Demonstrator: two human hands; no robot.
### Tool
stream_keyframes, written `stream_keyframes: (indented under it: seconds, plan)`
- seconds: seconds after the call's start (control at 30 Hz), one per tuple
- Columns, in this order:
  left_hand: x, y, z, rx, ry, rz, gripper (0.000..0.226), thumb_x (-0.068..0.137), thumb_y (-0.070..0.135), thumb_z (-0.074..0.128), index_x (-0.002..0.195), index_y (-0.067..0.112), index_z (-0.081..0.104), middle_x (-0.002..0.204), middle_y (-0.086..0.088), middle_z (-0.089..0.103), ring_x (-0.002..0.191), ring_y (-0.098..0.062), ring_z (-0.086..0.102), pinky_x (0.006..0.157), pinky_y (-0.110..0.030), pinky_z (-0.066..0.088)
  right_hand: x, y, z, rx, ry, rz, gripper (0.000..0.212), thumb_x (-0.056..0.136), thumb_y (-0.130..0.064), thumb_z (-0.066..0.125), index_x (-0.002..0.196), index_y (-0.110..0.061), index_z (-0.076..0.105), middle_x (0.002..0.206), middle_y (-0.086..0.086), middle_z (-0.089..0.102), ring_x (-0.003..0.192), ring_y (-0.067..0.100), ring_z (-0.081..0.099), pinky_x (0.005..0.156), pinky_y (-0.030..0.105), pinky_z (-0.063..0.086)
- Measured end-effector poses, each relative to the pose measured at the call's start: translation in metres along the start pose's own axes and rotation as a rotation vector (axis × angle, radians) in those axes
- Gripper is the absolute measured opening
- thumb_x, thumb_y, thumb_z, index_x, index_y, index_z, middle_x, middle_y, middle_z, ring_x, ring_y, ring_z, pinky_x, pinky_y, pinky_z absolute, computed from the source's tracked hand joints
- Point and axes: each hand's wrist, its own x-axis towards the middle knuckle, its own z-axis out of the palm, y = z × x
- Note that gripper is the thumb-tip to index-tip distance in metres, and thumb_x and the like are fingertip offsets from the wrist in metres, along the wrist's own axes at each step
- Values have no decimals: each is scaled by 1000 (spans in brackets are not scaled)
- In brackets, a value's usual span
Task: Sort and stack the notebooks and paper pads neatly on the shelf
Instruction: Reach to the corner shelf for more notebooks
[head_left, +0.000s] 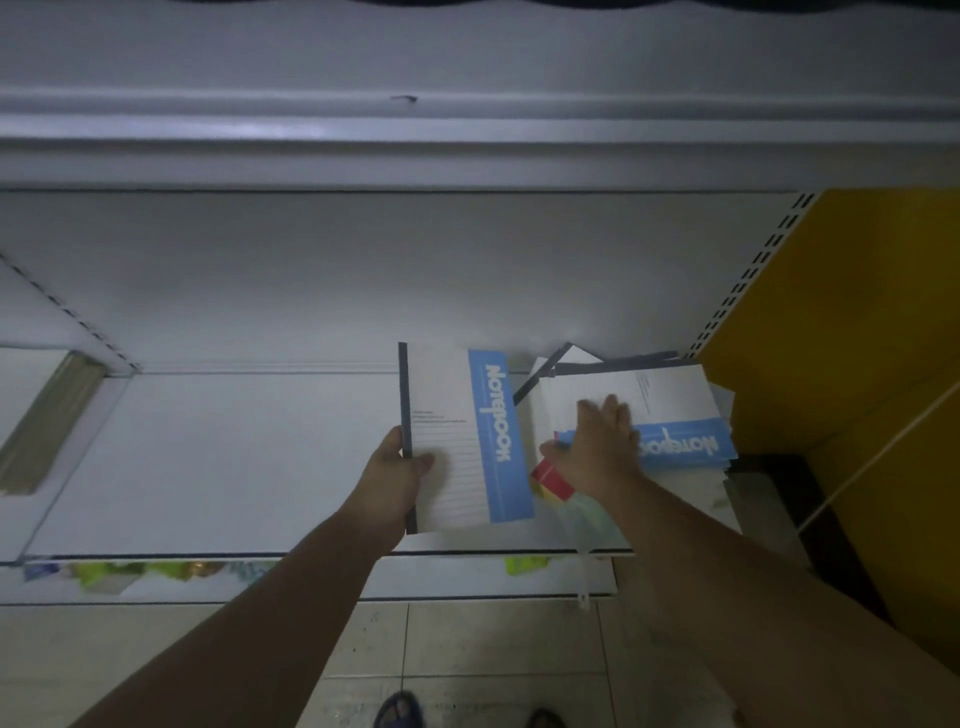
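Our left hand (397, 470) grips a notebook (457, 447) by its spine, thumb on the cover, over the shelf (234, 457). Our right hand (597, 447) lies flat, fingers straight, on the pile (675, 410) at its right end.

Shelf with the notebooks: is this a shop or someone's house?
Probably a shop. The white shelf has slotted uprights, matching blue-banded notebooks lie piled on it, and colourful packets show on the shelf below.

"Notebook" stands on the blue band of the held notebook (467, 441) and the pile's top notebook (680, 447).
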Motion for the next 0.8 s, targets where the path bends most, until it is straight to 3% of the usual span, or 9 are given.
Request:
stream_keyframes:
  seconds: [0.17,0.33,0.47,0.53,0.6,0.67,0.73,0.8]
  plan:
    - [-1,-9,-8,-26,0,-34,31,96,0,45,115,22,55,111,-9,64,103,-31,61,92,-49,50,2,1,9,-183,74,-120,59,88,-29,57,141,-14,33,149,11,29,139,29,23,114,45,23]
    - [-1,-8,-12,-73,11,-54,33,95,-1,43,116,21,55,105,-9,64,95,-30,62,77,-41,54,-15,9,12,-262,72,-330,57,87,-25,55,139,-15,35,144,6,37,136,24,28,113,42,22]
    - [-2,-5,-16,-50,13,-55,40,91,-5,44,120,20,53,106,-11,63,98,-34,61,78,-42,54,-29,14,13,-330,109,-414,49,88,-18,50,136,-16,42,141,5,44,135,23,35,113,43,24]
    - [-3,-3,-19,-38,1,-46,40,91,-6,45,120,20,52,108,-11,62,98,-34,61,77,-42,54,-31,16,13,-278,192,-445,42,79,-10,63,120,-13,61,122,8,62,118,25,56,101,39,42]
    - [-5,0,-22,-38,-3,-44,40,92,-5,45,120,22,52,109,-10,62,97,-32,61,73,-40,55,-31,19,12,-200,294,-437,32,67,-5,73,97,-15,72,92,5,72,86,23,69,73,30,53]
    - [-5,2,-24,-35,6,-45,38,92,-4,45,117,24,52,107,-9,62,95,-31,61,70,-39,55,-33,14,9,-174,267,-380,28,80,-11,63,106,-20,67,97,2,70,89,20,67,71,28,50]
    - [-3,2,-28,-47,12,-48,39,92,-5,45,118,23,52,108,-10,62,97,-33,61,73,-41,55,-29,10,11,-133,260,-298,36,91,-20,53,127,-25,56,112,0,66,102,18,62,80,28,48]
    - [-2,0,-32,-48,13,-54,39,92,-4,45,119,23,51,110,-10,61,99,-34,61,75,-42,54,-27,7,14,-76,258,-246,41,93,-22,49,134,-25,50,122,2,62,110,20,58,88,30,46]
